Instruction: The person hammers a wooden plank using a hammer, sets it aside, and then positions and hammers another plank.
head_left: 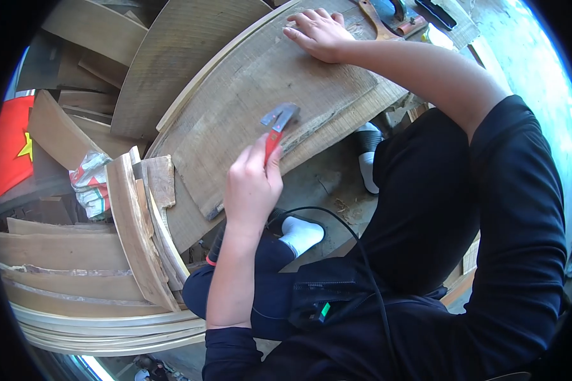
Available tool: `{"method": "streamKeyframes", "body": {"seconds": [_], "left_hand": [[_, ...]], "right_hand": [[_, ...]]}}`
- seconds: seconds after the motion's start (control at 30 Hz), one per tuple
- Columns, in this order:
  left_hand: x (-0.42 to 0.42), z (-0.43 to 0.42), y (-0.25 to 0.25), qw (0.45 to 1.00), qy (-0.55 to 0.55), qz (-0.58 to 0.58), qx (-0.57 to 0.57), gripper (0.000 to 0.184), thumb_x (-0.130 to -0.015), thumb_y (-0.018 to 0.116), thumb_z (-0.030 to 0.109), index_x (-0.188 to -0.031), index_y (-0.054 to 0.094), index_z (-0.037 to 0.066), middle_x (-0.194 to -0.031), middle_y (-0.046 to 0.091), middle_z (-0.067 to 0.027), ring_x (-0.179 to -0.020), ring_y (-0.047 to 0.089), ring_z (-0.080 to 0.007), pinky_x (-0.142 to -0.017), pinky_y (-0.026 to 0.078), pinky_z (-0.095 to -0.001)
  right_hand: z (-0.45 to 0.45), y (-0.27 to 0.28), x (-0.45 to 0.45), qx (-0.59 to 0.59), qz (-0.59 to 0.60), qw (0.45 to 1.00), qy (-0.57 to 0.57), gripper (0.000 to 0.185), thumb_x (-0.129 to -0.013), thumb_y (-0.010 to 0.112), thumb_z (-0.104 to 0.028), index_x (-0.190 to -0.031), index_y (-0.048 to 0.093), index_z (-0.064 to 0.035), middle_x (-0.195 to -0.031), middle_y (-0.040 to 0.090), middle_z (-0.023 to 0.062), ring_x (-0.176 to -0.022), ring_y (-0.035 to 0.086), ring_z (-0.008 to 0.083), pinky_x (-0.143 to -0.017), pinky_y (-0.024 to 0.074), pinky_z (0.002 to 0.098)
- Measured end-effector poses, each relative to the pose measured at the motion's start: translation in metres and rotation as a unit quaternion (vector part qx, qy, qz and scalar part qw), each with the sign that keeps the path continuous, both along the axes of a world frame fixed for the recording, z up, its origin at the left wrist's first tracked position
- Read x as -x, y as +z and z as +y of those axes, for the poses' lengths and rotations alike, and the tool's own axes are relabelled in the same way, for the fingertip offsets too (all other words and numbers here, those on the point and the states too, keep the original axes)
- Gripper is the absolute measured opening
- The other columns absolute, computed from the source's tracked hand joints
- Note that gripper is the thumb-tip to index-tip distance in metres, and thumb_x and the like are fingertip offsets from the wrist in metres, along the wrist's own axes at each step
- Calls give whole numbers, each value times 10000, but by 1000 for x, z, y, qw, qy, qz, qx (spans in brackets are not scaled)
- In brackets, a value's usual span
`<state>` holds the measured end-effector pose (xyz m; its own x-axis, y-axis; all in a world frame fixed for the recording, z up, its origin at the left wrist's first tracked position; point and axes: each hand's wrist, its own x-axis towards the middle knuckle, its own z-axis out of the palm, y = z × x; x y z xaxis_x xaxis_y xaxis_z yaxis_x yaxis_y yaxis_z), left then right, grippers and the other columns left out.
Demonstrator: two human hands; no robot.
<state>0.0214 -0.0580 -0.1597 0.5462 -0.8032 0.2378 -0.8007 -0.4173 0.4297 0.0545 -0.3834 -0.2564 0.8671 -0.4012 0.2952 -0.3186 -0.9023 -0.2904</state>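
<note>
My left hand (254, 178) is closed around the red handle of a claw hammer (279, 119). The metal head is raised over a wide wooden board (260, 89), apart from it as far as I can tell. Palm down near the board's upper end lies my right hand (321, 35), its fingers spread on the wood and holding nothing. This board rests on another wooden piece (356, 127) whose edge shows along the right side. Just beyond my right hand is a wooden-handled tool (378, 22), its end partly cut off by the frame.
Curved wooden planks (70, 251) are stacked on the left, with more boards (184, 51) leaning behind. A red flag with a yellow star (13, 146) and a crumpled plastic bag (90, 184) are there too. A black cable (349, 232) crosses my lap.
</note>
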Motion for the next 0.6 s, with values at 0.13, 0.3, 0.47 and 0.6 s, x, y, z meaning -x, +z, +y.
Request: {"method": "streamKeyframes", "body": {"seconds": [0.13,0.3,0.47,0.6], "left_hand": [[-17,-16,7,999,31,0,-26,267,-975,655,205,-1132,693,-8,-892,688,-234,-810,688,-437,-693,535,-496],[-29,-33,5,997,40,-44,41,236,-973,660,207,-994,697,-24,-798,660,-254,-720,642,-452,-647,491,-486],[-58,-53,8,996,90,-14,-27,253,-969,648,210,-896,649,-33,-818,660,-266,-790,650,-467,-703,495,-523],[-67,-63,8,995,92,-15,-38,251,-969,648,209,-914,662,-35,-828,664,-274,-803,652,-471,-715,498,-520]], "right_hand": [[-3,0,0,-65,-62,996,-4,647,-1055,279,-613,-1441,531,-159,-1408,584,122,-1408,422,304,-1169,234,551],[-4,3,1,-105,-75,992,-9,654,-1034,330,-614,-1412,556,-130,-1376,603,124,-1379,461,307,-1151,256,551],[0,-1,0,-86,-106,991,-13,655,-1034,330,-615,-1404,558,-125,-1370,604,129,-1370,467,315,-1149,260,558],[-3,0,1,-92,-91,992,-7,657,-1033,331,-618,-1405,556,-125,-1373,602,131,-1371,466,315,-1150,261,556]]}}
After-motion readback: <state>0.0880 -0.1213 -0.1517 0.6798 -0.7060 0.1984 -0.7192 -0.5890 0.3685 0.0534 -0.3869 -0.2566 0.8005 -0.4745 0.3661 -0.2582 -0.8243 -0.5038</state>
